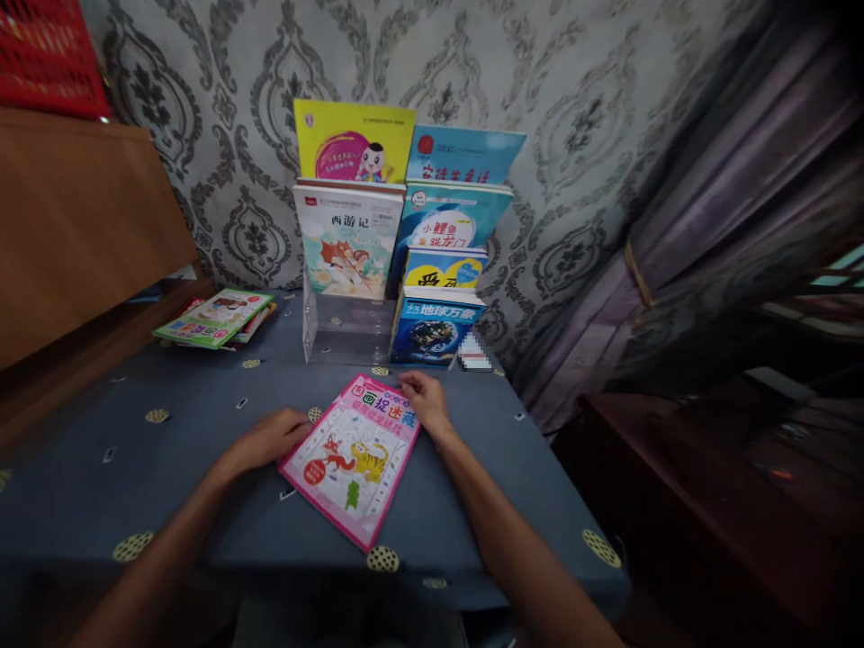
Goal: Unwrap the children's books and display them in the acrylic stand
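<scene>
A picture book (357,463) with a pink border and cartoon animals on its cover lies slightly turned on the table, front up. My left hand (276,436) rests at its left edge with the fingers bent against it. At the upper right corner, my right hand (427,400) has its fingers curled together on the book's edge. Just beyond stands a clear plastic book rack (347,346) holding several books in tiers. The white Journey to the West book (351,243) is in its left column, and a blue earth book (436,328) is lowest on the right.
A small pile of books (216,319) lies at the table's back left, beside a wooden cabinet (87,225) with a red basket (50,58) on top. Patterned cloth covers the table (182,468). A purple curtain (627,252) and dark red furniture (675,468) are at the right.
</scene>
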A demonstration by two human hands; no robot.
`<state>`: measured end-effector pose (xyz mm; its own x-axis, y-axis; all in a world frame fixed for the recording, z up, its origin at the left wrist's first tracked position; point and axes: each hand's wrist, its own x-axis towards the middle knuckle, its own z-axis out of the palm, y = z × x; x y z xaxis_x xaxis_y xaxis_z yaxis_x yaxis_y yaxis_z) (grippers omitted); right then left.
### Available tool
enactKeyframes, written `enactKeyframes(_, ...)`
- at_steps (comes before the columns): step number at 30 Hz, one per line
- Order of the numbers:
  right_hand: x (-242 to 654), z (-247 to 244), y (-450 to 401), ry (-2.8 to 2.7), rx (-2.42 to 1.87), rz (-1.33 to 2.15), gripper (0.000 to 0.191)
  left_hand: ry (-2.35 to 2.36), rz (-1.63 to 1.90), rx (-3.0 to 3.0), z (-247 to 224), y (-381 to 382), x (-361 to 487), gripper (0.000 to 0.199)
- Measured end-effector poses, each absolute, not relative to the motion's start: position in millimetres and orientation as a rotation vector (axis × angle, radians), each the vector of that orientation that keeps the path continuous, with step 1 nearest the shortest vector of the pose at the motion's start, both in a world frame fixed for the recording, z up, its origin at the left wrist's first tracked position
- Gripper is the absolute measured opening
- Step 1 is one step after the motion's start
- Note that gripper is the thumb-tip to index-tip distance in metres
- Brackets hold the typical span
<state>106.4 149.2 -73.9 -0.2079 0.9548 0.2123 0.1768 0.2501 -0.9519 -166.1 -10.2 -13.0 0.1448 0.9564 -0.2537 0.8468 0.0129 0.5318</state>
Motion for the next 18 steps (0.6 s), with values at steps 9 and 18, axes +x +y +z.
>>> enactKeyframes(9,88.6,-70.3,149.6,-1.736,-1.003,0.935,0.025,1.607,0.425,1.867,-9.2,6.0,-140.2,0.032)
enactKeyframes(18,74.2,-50.2,169.8,-1.874,-1.013,0.698,0.023,1.926,0.511,2.055,-26.3,37.1,-135.4,0.030)
